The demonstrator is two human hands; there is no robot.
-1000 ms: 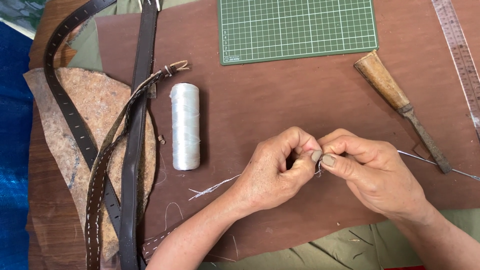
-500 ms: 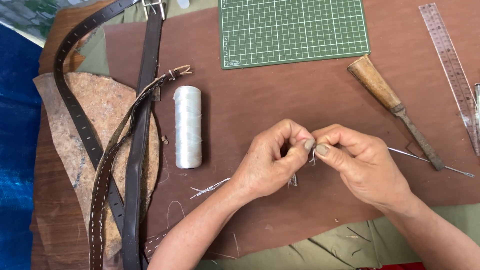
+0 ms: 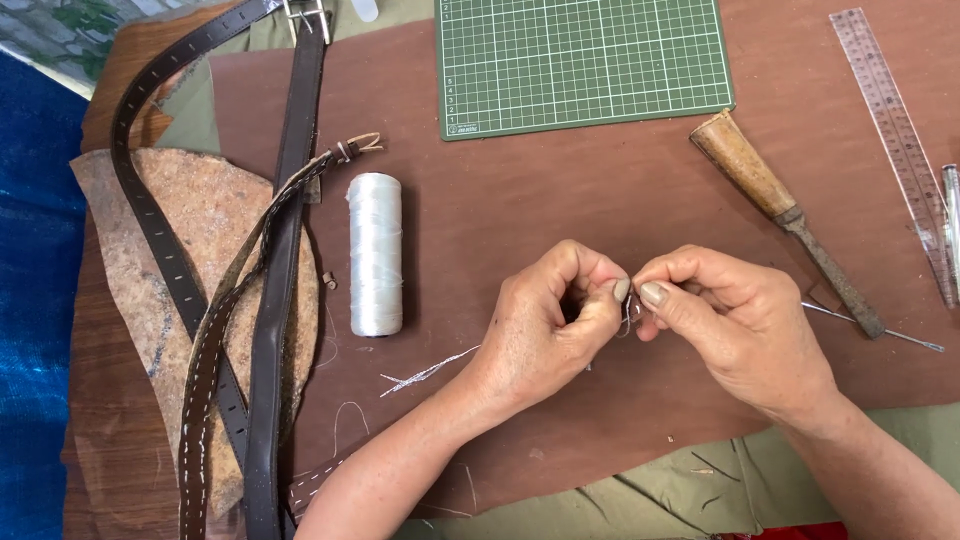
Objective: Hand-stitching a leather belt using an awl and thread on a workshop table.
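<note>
Nearest the camera, a strip of olive cloth (image 3: 640, 500) is seen along the lower edge, partly covered by a brown leather sheet (image 3: 560, 190). Above that sheet the left hand (image 3: 545, 325) and the right hand (image 3: 735, 325) are held together, thumb tips almost touching. Both are closed in a pinch on a fine white thread (image 3: 628, 312), of which only a short bit is seen between the fingertips; its direction there cannot be told. A frayed thread end (image 3: 425, 370) is laid on the sheet to the left, running roughly left to right and slightly upward.

To the right, a thin needle (image 3: 880, 332) is laid nearly level, its tip pointed right. It is crossed by a wooden-handled tool (image 3: 775, 205), laid diagonally with the handle up-left.

A spool of white thread (image 3: 376, 255) is laid with its long axis running away from the camera. Dark belts (image 3: 275, 300) are stretched over a rough leather scrap (image 3: 200, 230) at the left.

Farthest, a green cutting mat (image 3: 585, 60) and a clear ruler (image 3: 895, 140) are seen.
</note>
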